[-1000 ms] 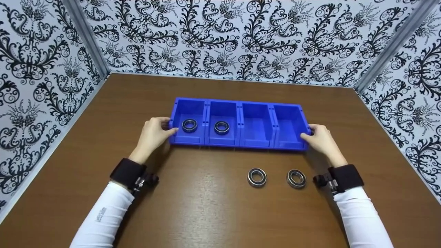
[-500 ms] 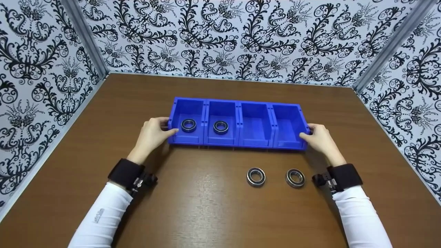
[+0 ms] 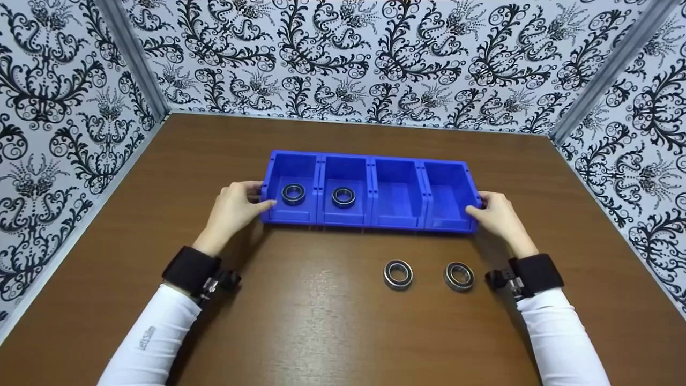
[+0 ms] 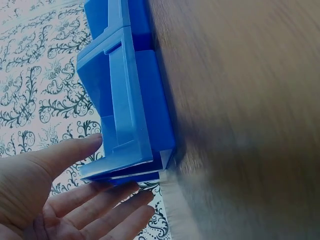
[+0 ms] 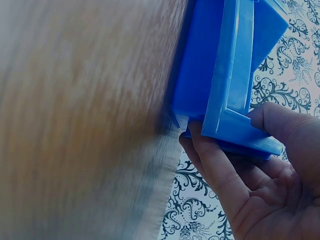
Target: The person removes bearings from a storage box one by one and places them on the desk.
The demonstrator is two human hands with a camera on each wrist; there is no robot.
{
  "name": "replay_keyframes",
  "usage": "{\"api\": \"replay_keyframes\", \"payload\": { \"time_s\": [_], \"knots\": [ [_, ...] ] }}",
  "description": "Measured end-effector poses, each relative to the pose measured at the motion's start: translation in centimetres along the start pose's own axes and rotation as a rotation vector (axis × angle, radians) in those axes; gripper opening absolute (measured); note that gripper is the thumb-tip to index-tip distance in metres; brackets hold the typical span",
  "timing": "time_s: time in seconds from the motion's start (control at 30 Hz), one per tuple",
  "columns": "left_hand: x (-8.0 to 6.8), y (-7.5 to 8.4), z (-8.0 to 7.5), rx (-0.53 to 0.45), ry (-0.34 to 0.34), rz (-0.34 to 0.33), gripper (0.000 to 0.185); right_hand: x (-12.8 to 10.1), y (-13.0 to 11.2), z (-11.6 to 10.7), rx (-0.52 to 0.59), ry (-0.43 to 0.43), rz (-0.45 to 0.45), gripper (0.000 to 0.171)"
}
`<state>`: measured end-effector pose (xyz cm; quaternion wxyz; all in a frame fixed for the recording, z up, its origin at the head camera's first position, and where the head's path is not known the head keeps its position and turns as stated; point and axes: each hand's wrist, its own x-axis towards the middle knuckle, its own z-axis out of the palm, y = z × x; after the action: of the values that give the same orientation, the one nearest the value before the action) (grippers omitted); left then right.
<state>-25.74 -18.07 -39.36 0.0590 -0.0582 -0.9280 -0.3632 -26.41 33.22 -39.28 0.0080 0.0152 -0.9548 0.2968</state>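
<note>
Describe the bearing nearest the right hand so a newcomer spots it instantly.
Start at the blue four-bin tray mid-table, held at both ends. Two metal ring bearings lie loose on the bare wood in front of it. The one wanted is the right-hand bearing, beside the right wrist strap; its twin lies further left.

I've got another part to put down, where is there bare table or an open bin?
The two right compartments of the blue tray are empty. Bare table lies left of the two loose bearings, near the front edge. Both tray ends are crowded: left hand, right hand.
</note>
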Motion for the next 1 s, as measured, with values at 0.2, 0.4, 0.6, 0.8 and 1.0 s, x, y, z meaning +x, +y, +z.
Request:
{"api": "replay_keyframes", "payload": {
  "time_s": [0.2,0.4,0.6,0.8,1.0],
  "knots": [
    [-0.3,0.4,-0.5,0.009,-0.004,0.003,0.054,0.0,0.1,0.0,-0.001,0.007,-0.003,0.048],
    [-0.7,0.9,-1.1,0.001,-0.002,0.02,0.053,0.0,0.1,0.0,-0.001,0.009,-0.003,0.049],
    [-1.2,1.3,-1.7,-0.008,0.001,0.032,0.052,0.0,0.0,0.0,0.015,0.007,0.007,0.05],
    [-1.5,1.8,-2.1,0.006,-0.018,0.036,0.052,0.1,0.0,-0.1,0.03,0.001,0.009,0.05],
    [-2.1,2.7,-2.5,0.032,-0.023,0.048,0.05,0.1,0.0,0.1,0.025,0.004,0.009,0.05]
  ]
}}
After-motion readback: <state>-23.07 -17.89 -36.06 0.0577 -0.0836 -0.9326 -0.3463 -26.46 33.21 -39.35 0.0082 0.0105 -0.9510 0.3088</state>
